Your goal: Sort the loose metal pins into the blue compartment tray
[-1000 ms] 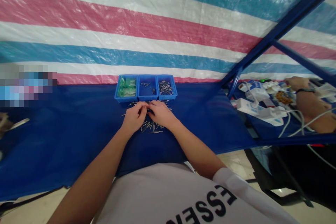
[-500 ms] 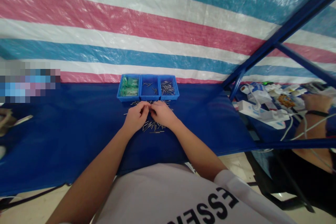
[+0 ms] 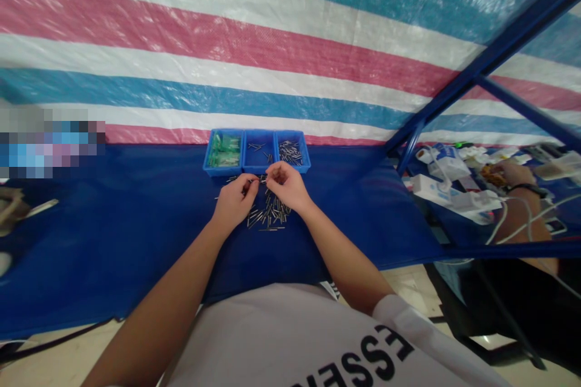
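Note:
A loose pile of thin, dark metal pins [image 3: 269, 211] lies on the blue table in front of me. My left hand [image 3: 235, 198] is at the pile's left side, thumb and fingers pinched together. My right hand [image 3: 289, 186] is over the pile's upper right, its fingers curled in toward the thumb. The fingertips of both hands are close to each other; whatever is between them is too small to make out. Just beyond stands a blue three-part tray [image 3: 258, 170]. Green-and-clear small packets [image 3: 224, 150] fill its left compartment, a few pins the middle, and many pins the right.
A striped plastic sheet [image 3: 272, 42] rises behind the blue table [image 3: 136, 224]. At right, a blue metal frame [image 3: 447, 94] stands beside a cluttered table with white boxes [image 3: 436, 189], cables and a co-worker's arm [image 3: 521, 211]. A pale stick-like item [image 3: 42, 208] lies far left.
My right hand has shifted up and slightly right, exposing more of the pile. The left hand stays nearly where it was. The co-worker's hand at right has moved left.

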Demonstrator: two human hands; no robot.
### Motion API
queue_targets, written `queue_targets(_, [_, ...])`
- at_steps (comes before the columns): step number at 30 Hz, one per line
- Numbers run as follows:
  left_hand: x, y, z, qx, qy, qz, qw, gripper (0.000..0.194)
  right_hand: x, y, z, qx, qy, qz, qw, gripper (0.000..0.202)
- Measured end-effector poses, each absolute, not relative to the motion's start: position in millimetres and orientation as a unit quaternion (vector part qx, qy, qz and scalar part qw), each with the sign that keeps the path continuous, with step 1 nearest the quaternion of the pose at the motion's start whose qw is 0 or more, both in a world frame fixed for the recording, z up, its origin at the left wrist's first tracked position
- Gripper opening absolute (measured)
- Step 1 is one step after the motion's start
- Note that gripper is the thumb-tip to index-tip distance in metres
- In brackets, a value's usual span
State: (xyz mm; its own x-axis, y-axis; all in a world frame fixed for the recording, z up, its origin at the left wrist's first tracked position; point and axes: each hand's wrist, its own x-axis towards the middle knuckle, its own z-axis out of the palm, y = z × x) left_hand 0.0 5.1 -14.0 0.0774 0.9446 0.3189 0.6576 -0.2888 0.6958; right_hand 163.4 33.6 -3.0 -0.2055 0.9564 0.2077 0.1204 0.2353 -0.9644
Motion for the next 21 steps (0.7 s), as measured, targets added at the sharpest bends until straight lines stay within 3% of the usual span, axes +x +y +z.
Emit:
queue_targets(7, [-0.3, 4.2, -15.7, 0.708, 0.552, 0.389, 0.207, 0.027, 163.4, 44.2, -14.6, -0.415, -0.531, 0.524, 0.521, 0.013])
queue_targets(21, [-2.8, 6.4, -16.6, 0.697, 0.571, 0.394, 0.182, 0.032, 157.2, 37.1, -15.3, -0.420, -0.545, 0.540, 0.484, 0.018])
